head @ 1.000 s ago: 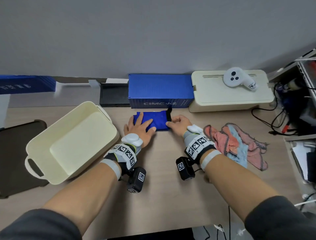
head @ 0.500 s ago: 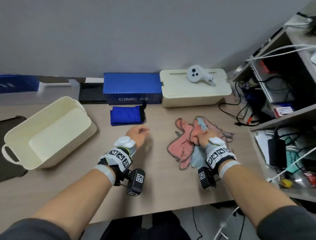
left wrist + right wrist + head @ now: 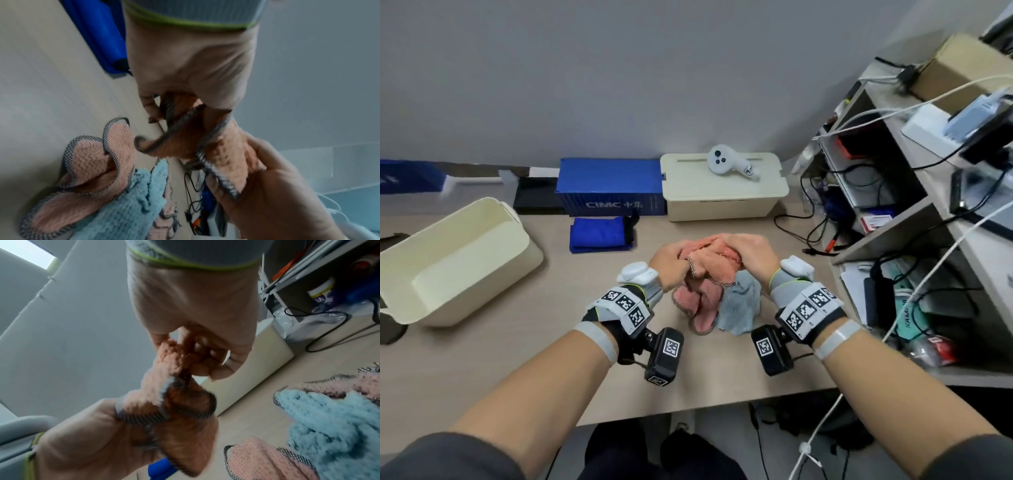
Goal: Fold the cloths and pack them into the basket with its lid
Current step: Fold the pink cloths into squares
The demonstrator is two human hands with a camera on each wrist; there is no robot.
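The pink cloth (image 3: 709, 263) hangs bunched above the table (image 3: 517, 342), its edge gripped by the left hand (image 3: 667, 263) and the right hand (image 3: 748, 255). A folded blue cloth (image 3: 599, 233) lies beyond, beside the open basket (image 3: 453, 260).

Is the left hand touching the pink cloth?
Touching. The left wrist view shows the left hand with fingers curled round a bunched edge of the pink cloth; the head view agrees.
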